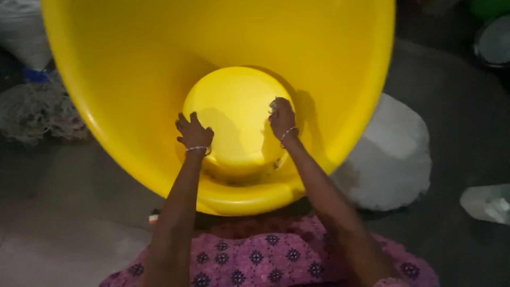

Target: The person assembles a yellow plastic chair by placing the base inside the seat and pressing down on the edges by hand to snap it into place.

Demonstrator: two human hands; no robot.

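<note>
Both hands press inside the tub: left hand spread flat, right hand perhaps pinching something small. Stiff, light, slippery plastic; the rim grips best.

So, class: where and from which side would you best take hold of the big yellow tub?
Probably by the rolled rim of the yellow tub, one hand on each side. It is tilted with its wide mouth toward the person, and the inside wall looks smooth. The left hand and right hand rest on the domed bottom, which offers no edge.
</note>
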